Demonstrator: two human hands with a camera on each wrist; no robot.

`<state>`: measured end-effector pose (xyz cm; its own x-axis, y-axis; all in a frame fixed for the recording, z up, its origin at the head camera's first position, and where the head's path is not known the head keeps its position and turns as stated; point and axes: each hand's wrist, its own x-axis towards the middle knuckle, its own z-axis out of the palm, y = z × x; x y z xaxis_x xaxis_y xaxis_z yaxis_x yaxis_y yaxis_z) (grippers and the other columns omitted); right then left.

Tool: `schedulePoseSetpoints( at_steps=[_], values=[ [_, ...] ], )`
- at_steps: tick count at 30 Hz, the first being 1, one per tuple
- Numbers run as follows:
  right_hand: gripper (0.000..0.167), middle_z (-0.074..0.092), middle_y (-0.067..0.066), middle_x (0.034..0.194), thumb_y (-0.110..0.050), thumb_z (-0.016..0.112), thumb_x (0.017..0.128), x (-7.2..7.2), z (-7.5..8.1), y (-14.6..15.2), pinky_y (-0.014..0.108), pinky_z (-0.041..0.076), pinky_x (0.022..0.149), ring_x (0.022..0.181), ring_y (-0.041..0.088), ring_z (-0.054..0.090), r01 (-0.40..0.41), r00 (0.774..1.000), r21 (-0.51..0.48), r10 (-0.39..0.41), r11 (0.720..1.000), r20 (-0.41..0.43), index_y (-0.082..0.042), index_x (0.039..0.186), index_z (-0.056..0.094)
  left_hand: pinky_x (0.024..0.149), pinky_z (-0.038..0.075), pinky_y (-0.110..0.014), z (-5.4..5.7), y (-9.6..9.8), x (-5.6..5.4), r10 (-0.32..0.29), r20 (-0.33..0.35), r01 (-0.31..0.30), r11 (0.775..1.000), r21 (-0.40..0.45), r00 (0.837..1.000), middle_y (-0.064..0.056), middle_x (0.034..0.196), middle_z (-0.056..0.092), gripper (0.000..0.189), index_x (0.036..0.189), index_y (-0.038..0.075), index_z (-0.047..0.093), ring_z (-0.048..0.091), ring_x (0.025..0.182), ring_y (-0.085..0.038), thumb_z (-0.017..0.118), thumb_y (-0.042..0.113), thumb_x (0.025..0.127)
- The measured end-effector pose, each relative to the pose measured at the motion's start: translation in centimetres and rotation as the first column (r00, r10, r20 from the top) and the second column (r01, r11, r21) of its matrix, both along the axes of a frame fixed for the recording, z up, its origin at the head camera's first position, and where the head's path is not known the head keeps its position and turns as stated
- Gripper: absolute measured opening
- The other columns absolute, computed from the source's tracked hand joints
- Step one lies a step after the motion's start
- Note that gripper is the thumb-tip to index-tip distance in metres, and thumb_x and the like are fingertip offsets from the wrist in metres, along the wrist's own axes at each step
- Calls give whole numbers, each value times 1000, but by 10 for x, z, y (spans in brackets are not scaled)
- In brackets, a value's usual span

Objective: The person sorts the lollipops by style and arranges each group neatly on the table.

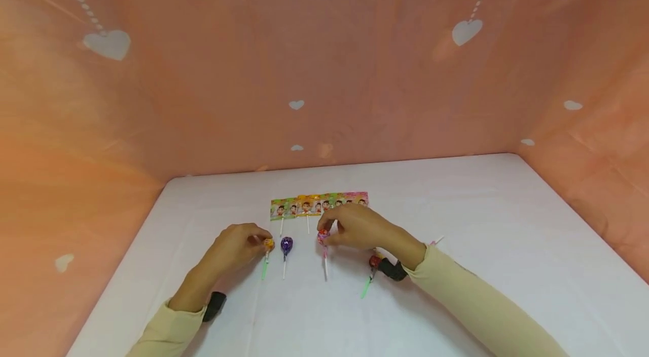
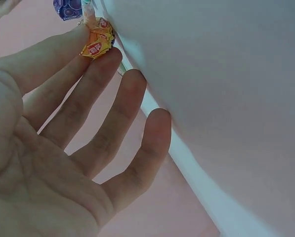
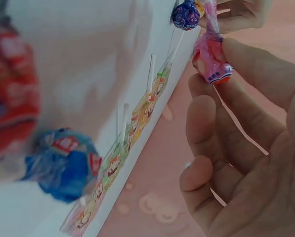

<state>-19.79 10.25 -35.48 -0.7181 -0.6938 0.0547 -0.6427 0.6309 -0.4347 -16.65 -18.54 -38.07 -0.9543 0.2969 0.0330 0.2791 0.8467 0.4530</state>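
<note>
My left hand (image 1: 234, 247) pinches the orange-yellow wrapped head of a lollipop (image 1: 269, 244), whose green stick points toward me. In the left wrist view that lollipop head (image 2: 99, 42) sits between thumb and fingertips, the other fingers spread. A purple-wrapped lollipop (image 1: 287, 245) lies just to its right. My right hand (image 1: 355, 226) pinches a pink lollipop (image 1: 323, 236) by its head, with the white stick pointing toward me. The right wrist view shows the pink wrapper (image 3: 211, 58) between thumb and fingers.
A row of flat printed lollipop packets (image 1: 306, 206) lies behind the hands, two white sticks jutting forward. By my right wrist lies a red lollipop (image 1: 375, 262) with a green stick. A blue lollipop (image 3: 63, 163) shows in the right wrist view. Patterned cloth (image 1: 324, 64) walls the white table (image 1: 304, 323).
</note>
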Motion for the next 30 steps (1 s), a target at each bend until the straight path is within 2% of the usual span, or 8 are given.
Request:
schedulePoseSetpoints(
  at_steps=[9,18,23,30],
  values=[
    [19,73,-9,95,-31,76,88,-8,0,-13,20,43,67,67,1,51,-21,1000,14,20,1000,20,-21,104,73,74,51,-34,3,2,2,31,13,-31,999,-10,999,3,86,70,19,102,13,78,61,80,-12,77,10,83],
    [16,74,-5,98,-27,74,90,-10,-1,-20,21,45,68,72,4,56,-30,998,20,29,999,64,-20,104,72,75,53,-35,-3,4,3,20,-30,-20,1000,10,999,0,92,74,20,102,10,78,63,81,-13,78,7,82],
    [16,75,-6,99,-27,76,88,-13,-5,-22,21,45,71,72,1,58,-19,998,34,17,999,61,-20,103,73,73,53,-36,-1,7,5,28,-44,-27,1000,10,999,-2,92,74,20,102,11,79,64,80,-14,77,7,82],
    [16,74,-6,99,-27,76,88,-15,-10,-26,22,46,72,76,2,60,-8,996,31,5,999,84,-21,102,72,81,54,-44,-1,0,10,46,-24,-46,999,-3,999,-1,96,75,22,103,14,79,67,86,-17,78,9,82]
  ],
)
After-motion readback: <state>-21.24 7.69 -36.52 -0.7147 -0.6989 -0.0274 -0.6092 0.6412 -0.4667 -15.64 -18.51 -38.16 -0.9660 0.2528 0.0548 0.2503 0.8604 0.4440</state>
